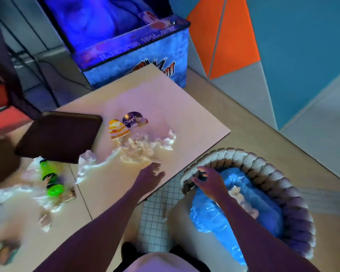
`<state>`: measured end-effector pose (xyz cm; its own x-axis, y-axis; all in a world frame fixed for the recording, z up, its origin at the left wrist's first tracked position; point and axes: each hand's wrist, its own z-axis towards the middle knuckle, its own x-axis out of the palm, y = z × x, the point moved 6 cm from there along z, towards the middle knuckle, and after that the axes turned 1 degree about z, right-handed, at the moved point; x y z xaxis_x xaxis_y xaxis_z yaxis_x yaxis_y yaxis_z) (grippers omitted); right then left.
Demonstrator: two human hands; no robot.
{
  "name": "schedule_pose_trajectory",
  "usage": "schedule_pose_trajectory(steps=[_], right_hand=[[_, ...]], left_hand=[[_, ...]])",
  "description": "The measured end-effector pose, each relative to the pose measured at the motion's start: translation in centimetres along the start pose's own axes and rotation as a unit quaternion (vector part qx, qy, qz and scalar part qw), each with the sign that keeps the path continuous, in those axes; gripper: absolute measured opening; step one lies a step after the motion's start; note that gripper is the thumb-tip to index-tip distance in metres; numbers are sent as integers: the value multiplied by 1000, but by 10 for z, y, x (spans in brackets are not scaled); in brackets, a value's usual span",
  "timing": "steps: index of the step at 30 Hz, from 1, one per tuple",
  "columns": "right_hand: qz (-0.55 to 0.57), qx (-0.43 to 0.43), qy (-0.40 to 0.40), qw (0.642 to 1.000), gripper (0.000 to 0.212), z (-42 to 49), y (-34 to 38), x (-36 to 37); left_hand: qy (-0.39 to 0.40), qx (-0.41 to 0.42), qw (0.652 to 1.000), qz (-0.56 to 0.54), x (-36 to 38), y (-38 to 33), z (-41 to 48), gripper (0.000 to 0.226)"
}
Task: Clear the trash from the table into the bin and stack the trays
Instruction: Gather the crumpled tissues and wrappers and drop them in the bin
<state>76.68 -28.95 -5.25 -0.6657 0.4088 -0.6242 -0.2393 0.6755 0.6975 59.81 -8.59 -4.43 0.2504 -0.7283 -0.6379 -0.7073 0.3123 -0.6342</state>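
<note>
A woven bin [249, 160] with a blue liner [214, 216] stands off the table's right corner, some crumpled paper inside. My right hand [210, 180] hovers over its near rim, fingers spread, holding nothing. My left hand [150, 174] is open above the table [185, 107] near its right edge, just short of a heap of crumpled tissues [143, 147]. Behind the heap lie an orange-striped wrapper [118, 130] and a purple packet [133, 119]. A dark tray [59, 136] sits tilted at left, partly over another dark tray [0, 161]. A green bottle [51, 178] lies among plastic wrap.
An arcade cabinet [133, 55] glowing blue stands behind the table. Loose plastic [0, 197], small paper scraps [45, 221] and a printed card [3, 252] lie at the table's near left. Tiled floor shows between table and bin. Cables run across the floor at upper left.
</note>
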Motion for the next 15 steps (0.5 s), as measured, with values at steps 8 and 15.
schedule_pose_trajectory(steps=[8, 15], right_hand=[[-92, -33, 20, 995, 56, 33, 86, 40], [-162, 0, 25, 986, 59, 72, 134, 70]], left_hand=[[-39, 7, 999, 7, -79, 70, 17, 49], [-52, 29, 996, 59, -136, 131, 51, 52]])
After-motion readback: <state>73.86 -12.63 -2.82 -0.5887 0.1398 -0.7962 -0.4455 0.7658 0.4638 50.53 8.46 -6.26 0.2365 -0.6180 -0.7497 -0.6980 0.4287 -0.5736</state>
